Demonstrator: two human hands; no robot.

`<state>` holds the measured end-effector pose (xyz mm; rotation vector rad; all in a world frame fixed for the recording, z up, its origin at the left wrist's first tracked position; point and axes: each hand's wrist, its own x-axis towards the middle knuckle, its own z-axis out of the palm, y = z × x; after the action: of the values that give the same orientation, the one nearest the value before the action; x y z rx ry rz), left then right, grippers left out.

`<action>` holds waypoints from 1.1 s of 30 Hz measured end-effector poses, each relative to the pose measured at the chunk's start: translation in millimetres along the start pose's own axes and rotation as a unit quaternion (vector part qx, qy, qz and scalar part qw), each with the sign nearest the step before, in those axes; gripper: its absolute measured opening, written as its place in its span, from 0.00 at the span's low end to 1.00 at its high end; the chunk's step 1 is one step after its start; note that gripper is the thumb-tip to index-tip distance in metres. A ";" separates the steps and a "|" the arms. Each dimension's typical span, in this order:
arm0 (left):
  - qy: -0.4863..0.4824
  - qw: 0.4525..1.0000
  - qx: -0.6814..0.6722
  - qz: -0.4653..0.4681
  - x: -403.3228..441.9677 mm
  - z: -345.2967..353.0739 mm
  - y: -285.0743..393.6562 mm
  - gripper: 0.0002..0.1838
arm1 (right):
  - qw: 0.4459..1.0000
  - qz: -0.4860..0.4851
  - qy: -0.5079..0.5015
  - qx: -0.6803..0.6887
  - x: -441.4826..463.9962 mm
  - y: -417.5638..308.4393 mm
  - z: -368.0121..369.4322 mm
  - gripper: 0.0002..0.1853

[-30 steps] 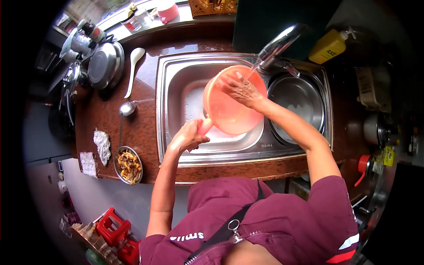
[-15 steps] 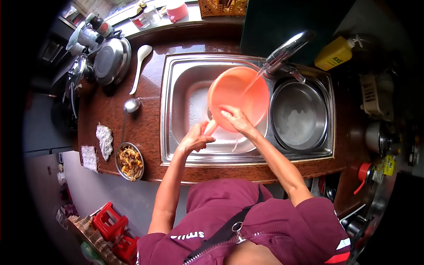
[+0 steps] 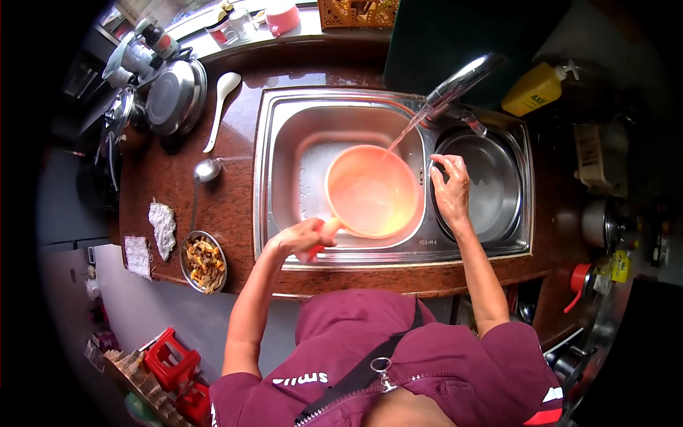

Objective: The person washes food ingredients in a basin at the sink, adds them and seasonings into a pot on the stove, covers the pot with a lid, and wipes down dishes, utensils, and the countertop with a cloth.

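Since the earlier frame the right hand has left the inside of the orange dipper and come over the edge of the round metal basin on the sink's right side, while the dipper has dropped nearer the person.

Nearest, the left hand has its grip closed around the dipper's handle. The right hand's grip is half open, fingers curled, with nothing held, clear of the dipper. The dipper sits in the left basin of the steel sink, mouth upward; whether it touches the bottom cannot be told.

To the left on the brown counter, a metal dish of food pieces stands by the front edge, with two white cloths beside it. Beyond lie a metal ladle and a white spoon.

Farther back, water runs from the tap onto the dipper's far rim, and a yellow bottle stands to the right. Farthest, a pink mug rests on the windowsill.
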<state>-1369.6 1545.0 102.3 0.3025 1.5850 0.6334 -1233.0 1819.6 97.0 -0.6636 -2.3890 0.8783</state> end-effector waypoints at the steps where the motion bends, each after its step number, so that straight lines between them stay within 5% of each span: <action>1: 0.055 0.998 0.022 -0.006 -6.7 0.1 -2.2 0.21 | 1.000 0.015 0.000 -0.005 -5.4 5.2 -1.8 0.10; 3: 0.145 0.983 0.109 0.004 -8.5 -1.3 -7.8 0.21 | 0.999 0.041 0.001 -0.014 -12.6 15.9 -5.2 0.10; 5: 0.340 0.840 0.389 0.168 -0.2 4.1 -27.5 0.18 | 0.998 0.052 0.005 -0.021 -14.7 24.5 -8.0 0.10; 9: 0.436 0.794 0.402 0.133 7.1 15.2 -20.3 0.12 | 0.998 0.054 0.019 -0.025 -10.3 33.9 -13.8 0.11; 17: 0.542 0.730 0.398 0.122 12.8 -3.8 -33.1 0.23 | 0.996 0.073 0.037 -0.025 -10.7 44.5 -21.2 0.11; 22: 0.526 0.777 0.313 0.151 8.7 -7.1 -31.1 0.26 | 0.995 0.075 0.047 -0.055 -9.8 52.9 -21.2 0.11; 25: 0.425 0.876 0.197 0.113 13.6 -13.2 -23.9 0.22 | 0.994 0.074 0.058 -0.057 -3.2 54.2 -26.9 0.14; 27: 0.272 0.958 -0.025 0.080 20.3 -18.8 -21.7 0.23 | 0.988 0.109 0.108 -0.019 6.6 57.5 -30.2 0.17; 33: 0.067 0.980 -0.174 0.063 78.2 -4.9 -48.9 0.22 | 0.980 0.140 0.125 -0.060 45.5 90.2 -38.4 0.25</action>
<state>-1375.8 1547.0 10.2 0.0988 1.5574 1.0324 -1220.2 1924.2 73.2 -1.1091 -2.1659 0.7149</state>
